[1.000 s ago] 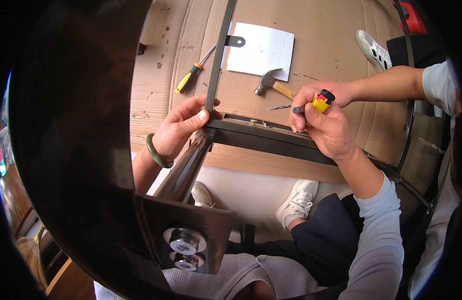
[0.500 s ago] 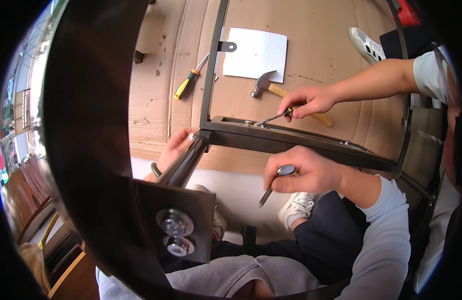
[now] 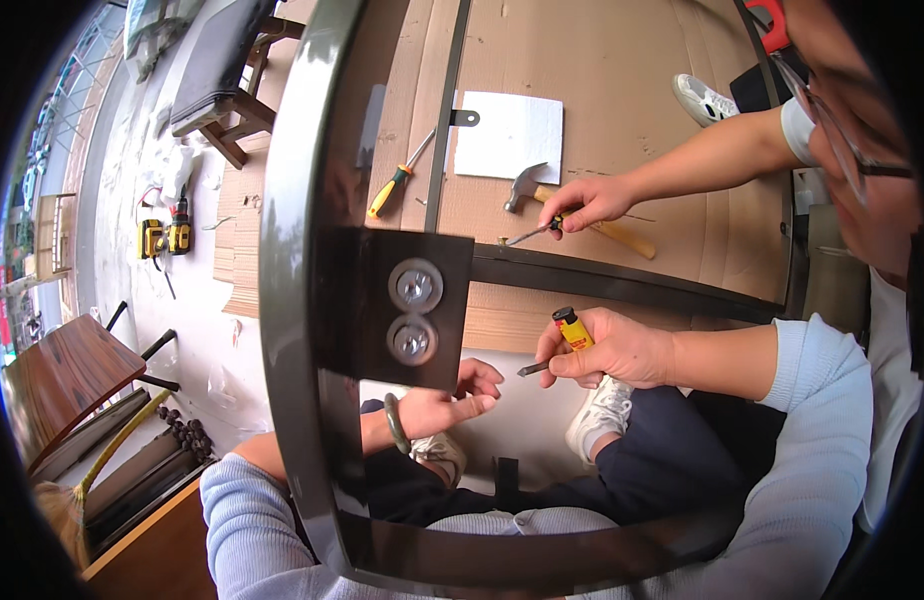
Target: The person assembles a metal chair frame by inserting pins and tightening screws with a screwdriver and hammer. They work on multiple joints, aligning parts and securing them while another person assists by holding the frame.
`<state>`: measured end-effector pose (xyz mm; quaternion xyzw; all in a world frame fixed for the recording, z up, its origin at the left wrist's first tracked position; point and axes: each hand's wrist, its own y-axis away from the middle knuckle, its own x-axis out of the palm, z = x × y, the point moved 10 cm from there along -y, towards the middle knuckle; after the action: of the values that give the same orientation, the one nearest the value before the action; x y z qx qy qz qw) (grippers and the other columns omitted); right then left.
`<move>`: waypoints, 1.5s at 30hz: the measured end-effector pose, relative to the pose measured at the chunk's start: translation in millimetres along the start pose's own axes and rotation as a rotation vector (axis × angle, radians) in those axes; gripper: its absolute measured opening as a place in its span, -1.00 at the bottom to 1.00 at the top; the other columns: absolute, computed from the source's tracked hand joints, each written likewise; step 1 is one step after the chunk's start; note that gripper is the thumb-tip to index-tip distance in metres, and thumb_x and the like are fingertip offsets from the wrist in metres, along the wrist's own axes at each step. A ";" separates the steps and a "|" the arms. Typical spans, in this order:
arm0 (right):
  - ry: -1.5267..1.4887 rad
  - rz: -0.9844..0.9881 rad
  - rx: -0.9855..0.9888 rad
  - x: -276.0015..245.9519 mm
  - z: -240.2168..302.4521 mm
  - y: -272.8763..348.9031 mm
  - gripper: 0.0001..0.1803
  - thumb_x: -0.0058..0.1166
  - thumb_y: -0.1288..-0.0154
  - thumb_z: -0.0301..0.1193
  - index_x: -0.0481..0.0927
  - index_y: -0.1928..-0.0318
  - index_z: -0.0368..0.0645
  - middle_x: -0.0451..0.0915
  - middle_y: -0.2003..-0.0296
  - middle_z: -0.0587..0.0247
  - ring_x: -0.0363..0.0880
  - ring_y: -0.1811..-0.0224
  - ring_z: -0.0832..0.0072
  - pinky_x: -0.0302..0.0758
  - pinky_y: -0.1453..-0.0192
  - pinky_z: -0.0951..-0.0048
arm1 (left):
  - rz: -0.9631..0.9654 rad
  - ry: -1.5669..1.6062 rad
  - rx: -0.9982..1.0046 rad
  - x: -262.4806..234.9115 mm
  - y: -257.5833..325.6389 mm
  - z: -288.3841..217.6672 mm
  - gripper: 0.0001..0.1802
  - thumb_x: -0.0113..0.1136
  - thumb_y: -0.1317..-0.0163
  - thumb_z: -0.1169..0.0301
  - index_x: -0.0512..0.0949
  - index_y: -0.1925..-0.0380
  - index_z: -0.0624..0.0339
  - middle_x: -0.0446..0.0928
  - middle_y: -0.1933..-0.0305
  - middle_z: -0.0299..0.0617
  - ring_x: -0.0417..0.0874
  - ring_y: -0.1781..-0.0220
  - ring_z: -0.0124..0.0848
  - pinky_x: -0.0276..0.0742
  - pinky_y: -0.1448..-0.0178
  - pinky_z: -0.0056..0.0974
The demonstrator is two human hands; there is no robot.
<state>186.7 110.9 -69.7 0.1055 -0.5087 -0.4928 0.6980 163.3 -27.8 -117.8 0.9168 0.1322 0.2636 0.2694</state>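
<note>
Shifted nearer each other since the earlier frame: left hand (image 3: 434,408) and right hand (image 3: 622,347). Leftmost, a wood-grain stool (image 3: 77,375) and cordless drill (image 3: 179,233) stand on pale floor (image 3: 202,305). Left fingers hang loosely open below a bolted plate (image 3: 454,330). Cardboard (image 3: 602,60) spreads beyond the crossbar (image 3: 622,280) — where a co-worker's hand (image 3: 592,204) holds a screwdriver (image 3: 527,237). Right fingers grip a yellow cylinder (image 3: 574,332) and dark pointed rod (image 3: 534,369).

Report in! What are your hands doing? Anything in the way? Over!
Right hand: holding yellow lighter and dark pointed rod. Left hand: open, nothing seen in it. In the way: perhaps co-worker's hand, with thin tool at dark frame bar.
</note>
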 end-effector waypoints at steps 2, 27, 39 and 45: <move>0.034 -0.012 0.000 6.2 -0.6 8.3 -0.80 0.13 -0.26 -0.42 0.49 0.15 -0.22 0.61 0.30 0.19 0.28 0.62 0.71 0.28 0.49 0.67 | 0.083 -0.071 0.051 19.1 -0.7 -6.7 -0.75 0.13 -0.28 0.49 0.45 0.04 0.22 0.50 0.28 -0.35 0.49 0.22 -0.61 0.44 0.09 -0.45; -0.234 0.079 -0.166 14.1 -1.1 -27.3 -0.82 0.11 -0.31 -0.43 0.49 0.13 -0.22 0.56 0.33 0.27 0.31 0.55 0.68 0.30 0.47 0.67 | -0.071 0.169 0.050 5.1 -10.8 -13.5 -0.70 0.12 -0.27 0.57 0.39 0.00 0.18 0.47 0.10 -0.33 0.46 0.09 -0.57 0.42 -0.01 -0.42; -0.367 0.069 -0.194 1.6 -6.0 -38.6 -0.81 0.14 -0.29 -0.45 0.49 0.11 -0.16 0.54 0.32 0.27 0.40 0.50 0.63 0.38 0.42 0.65 | -0.118 0.197 0.219 -3.1 -28.2 -45.0 -0.62 0.14 -0.27 0.56 0.35 -0.07 0.17 0.45 0.08 -0.32 0.46 0.09 -0.57 0.43 -0.02 -0.43; -0.461 0.086 -0.245 2.2 5.5 -52.5 -0.81 0.14 -0.29 -0.42 0.50 0.12 -0.13 0.54 0.33 0.29 0.42 0.46 0.64 0.37 0.36 0.64 | -0.258 0.078 0.206 -23.5 -32.4 -44.8 -0.62 0.14 -0.26 0.58 0.36 -0.07 0.16 0.44 0.03 -0.28 0.46 0.04 -0.54 0.43 -0.04 -0.42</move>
<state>151.8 85.3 -99.9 -0.1166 -0.5949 -0.5314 0.5916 115.9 8.7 -113.7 0.9040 0.2854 0.2474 0.2004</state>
